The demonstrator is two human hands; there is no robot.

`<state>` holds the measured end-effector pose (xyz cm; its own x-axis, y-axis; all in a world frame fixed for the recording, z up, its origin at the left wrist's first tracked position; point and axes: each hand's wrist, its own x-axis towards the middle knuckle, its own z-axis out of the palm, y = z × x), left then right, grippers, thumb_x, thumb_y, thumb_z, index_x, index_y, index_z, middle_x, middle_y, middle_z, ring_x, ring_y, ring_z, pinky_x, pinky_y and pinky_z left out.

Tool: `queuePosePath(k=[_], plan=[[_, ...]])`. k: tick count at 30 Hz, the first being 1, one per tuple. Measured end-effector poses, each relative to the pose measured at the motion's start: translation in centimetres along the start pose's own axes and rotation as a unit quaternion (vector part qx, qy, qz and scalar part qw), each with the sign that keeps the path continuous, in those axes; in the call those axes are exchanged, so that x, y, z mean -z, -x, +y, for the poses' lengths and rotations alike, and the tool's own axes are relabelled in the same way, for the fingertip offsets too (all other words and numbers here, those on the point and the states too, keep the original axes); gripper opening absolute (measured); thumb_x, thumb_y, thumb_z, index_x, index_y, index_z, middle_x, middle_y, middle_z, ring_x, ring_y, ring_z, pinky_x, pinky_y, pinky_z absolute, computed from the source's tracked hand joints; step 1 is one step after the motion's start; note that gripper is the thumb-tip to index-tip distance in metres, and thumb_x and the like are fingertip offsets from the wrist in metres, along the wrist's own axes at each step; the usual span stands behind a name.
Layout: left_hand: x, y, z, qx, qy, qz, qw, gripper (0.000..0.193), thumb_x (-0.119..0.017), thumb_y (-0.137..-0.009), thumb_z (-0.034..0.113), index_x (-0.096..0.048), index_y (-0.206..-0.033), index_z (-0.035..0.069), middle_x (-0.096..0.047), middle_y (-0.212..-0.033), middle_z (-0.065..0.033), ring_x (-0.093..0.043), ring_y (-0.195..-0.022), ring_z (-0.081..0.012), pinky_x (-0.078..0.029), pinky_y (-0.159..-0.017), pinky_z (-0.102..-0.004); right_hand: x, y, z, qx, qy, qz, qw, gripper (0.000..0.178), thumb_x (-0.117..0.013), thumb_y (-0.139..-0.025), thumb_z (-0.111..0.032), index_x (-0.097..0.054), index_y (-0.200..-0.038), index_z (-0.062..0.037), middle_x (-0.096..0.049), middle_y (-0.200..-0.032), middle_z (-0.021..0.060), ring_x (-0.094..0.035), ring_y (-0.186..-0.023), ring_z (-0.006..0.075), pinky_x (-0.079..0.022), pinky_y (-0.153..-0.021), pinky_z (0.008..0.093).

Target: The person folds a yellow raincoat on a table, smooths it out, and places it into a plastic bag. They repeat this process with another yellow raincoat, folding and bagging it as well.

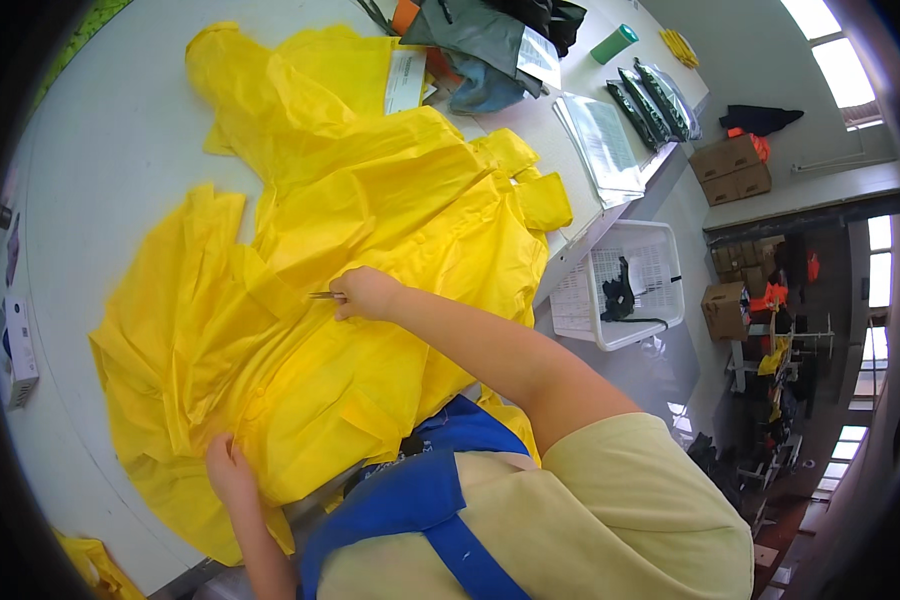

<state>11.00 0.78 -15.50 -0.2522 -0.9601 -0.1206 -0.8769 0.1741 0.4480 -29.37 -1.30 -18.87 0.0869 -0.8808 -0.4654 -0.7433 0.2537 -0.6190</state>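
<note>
A bright yellow raincoat (340,210) lies spread and wrinkled over the white table, reaching past its near edge. My right hand (365,293) is closed around small metal thread snips (324,295); their slim tips point left over the middle of the coat, and the handles are hidden in my palm. At the coat's lower left part, my left hand (232,470) pinches the yellow fabric near its front edging. A flap (368,425) shows on the coat between my hands and my body.
Dark clothing (475,50), papers (598,150), a green cylinder (613,44) and dark packets (655,105) lie at the table's far right. Beside the table stands a white plastic basket (675,285) with a black item inside. A white box (18,350) sits at the left edge.
</note>
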Motion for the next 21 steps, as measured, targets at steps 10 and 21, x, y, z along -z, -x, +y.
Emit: queuePosePath(k=[10,21], plan=[[1.9,4.8,-3.5,0.109,0.09,-0.003,0.99,0.01,-0.058,-0.084,0.002,-0.059,-0.092,-0.003,-0.058,-0.08,-0.0104,-0.053,-0.072,-0.0186,-0.043,-0.065,-0.0293,0.1,0.5,1.5,0.027,-0.01,0.024,0.999,0.024,-0.073,-0.073,-0.024,-0.063,-0.088,-0.0087,-0.065,-0.088,0.0104,-0.062,-0.089,0.0298,-0.05,-0.076,0.0401],[5.1,5.3,-3.3,0.206,0.363,-0.038,0.908,0.012,-0.049,-0.093,0.007,-0.055,-0.097,-0.002,-0.056,-0.092,-0.0038,-0.05,-0.084,-0.0131,-0.041,-0.079,-0.0262,-0.2,0.1,0.8,0.006,-0.002,0.029,1.0,0.026,-0.072,-0.072,-0.024,-0.064,-0.09,-0.0083,-0.066,-0.09,0.0111,-0.062,-0.091,0.0294,-0.05,-0.078,0.0398]])
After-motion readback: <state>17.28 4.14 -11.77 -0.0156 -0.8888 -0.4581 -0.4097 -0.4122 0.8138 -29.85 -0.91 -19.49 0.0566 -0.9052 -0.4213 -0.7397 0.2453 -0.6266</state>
